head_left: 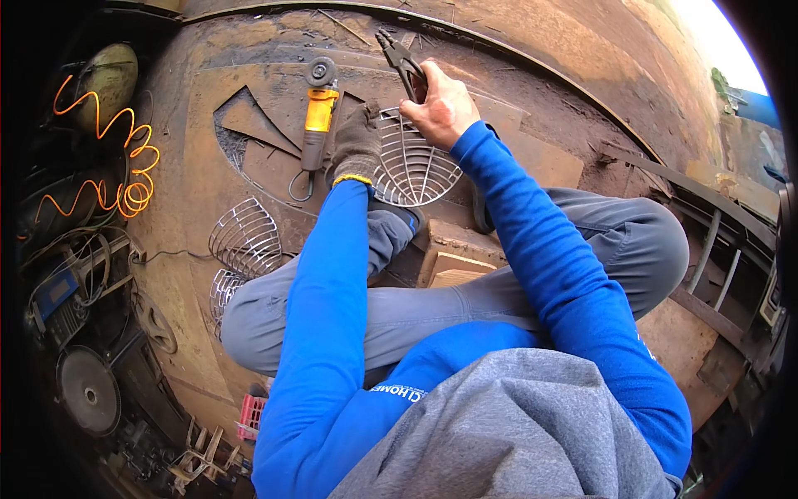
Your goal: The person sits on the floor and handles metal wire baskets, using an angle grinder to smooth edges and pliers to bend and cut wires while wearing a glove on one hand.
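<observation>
My left hand [357, 143], in a grey-brown knitted glove with a yellow cuff, is closed on the left edge of a fan-shaped metal wire grille [413, 164]. The grille has curved cross wires and spokes that meet at its near end, close to my feet. My bare right hand [445, 106] grips a pair of dark pliers [400, 60] above the grille's far right corner. Their jaws point away to the far left, apart from the grille. My right fingers partly hide the plier handles.
A yellow angle grinder [318, 116] lies left of my gloved hand. More wire grilles [246, 239] rest by my left knee. Wooden blocks [459, 258] sit between my legs. An orange coiled hose [133, 195] hangs at the left, above a round metal disc [89, 391]. Metal frames [706, 241] stand right.
</observation>
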A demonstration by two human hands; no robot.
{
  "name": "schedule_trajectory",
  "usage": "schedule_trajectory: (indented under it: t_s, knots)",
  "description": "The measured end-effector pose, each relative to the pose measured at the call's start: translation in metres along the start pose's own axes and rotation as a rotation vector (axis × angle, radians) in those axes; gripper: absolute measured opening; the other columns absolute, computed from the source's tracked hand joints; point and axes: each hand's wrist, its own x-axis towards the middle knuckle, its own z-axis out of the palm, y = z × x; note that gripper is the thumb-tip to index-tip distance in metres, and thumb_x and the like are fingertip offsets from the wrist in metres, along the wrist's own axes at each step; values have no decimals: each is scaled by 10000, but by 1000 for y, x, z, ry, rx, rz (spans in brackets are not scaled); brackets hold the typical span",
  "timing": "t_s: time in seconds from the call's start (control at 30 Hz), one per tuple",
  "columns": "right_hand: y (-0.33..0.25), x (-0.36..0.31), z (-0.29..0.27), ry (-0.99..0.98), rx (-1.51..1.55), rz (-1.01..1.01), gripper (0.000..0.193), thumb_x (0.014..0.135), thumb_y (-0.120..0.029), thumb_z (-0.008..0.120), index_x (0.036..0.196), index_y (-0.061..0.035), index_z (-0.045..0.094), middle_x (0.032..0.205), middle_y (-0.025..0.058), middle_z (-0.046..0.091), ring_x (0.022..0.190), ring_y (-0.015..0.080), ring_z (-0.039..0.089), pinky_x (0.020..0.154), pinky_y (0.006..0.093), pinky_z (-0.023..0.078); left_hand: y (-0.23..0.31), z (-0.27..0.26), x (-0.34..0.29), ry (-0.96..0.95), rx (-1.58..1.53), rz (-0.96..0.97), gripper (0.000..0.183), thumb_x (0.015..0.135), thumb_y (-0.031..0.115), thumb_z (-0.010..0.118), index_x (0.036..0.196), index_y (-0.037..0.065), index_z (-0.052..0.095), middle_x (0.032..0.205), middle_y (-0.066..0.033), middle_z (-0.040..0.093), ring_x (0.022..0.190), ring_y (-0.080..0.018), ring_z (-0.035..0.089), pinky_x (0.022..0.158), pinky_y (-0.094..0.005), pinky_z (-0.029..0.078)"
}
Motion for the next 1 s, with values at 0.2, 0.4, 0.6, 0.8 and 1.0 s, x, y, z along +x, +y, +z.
schedule_trajectory:
  t_s: [0.2, 0.4, 0.6, 0.8, 1.0]
  knots:
    - [1, 4, 1, 59, 7, -15, 405, 780, -247, 733, 1021, 11, 534, 836, 224, 656, 809, 378, 667, 754, 430, 517, -15, -1, 9, 167, -350, -32, 303, 924, 36, 532, 1198, 71, 656, 1033, -102, 723, 872, -189, 702, 745, -333, 564]
    - [42, 32, -30, 183, 336, 208, 327, 763, -171, 740, 982, 5, 573, 748, 112, 654, 578, 157, 657, 543, 318, 543, 3, 8, 9, 66, -868, -279, 245, 971, 116, 556, 1181, 45, 659, 1018, -57, 718, 827, -161, 684, 731, -304, 548]
    - [52, 31, -43, 274, 436, 263, 284, 756, -130, 727, 923, 0, 538, 676, 70, 616, 515, 152, 626, 492, 304, 531, 14, 27, 16, -33, -649, -153, 301, 950, 61, 545, 1232, 56, 648, 1055, -53, 723, 893, -128, 674, 779, -272, 526]
    - [62, 29, -29, 210, 412, 297, 293, 754, -151, 732, 904, -11, 524, 669, 77, 611, 525, 149, 631, 503, 307, 521, 10, 61, 17, -68, -756, -94, 257, 978, 101, 592, 1216, 19, 643, 1049, -54, 700, 892, -128, 664, 776, -252, 544]
    - [83, 24, -28, 219, 354, 308, 308, 746, -172, 734, 909, -8, 531, 668, 84, 620, 538, 152, 638, 535, 308, 527, 16, 85, 9, -117, -651, -115, 257, 966, 217, 622, 1164, 60, 672, 1012, -113, 735, 939, -166, 688, 835, -324, 522]
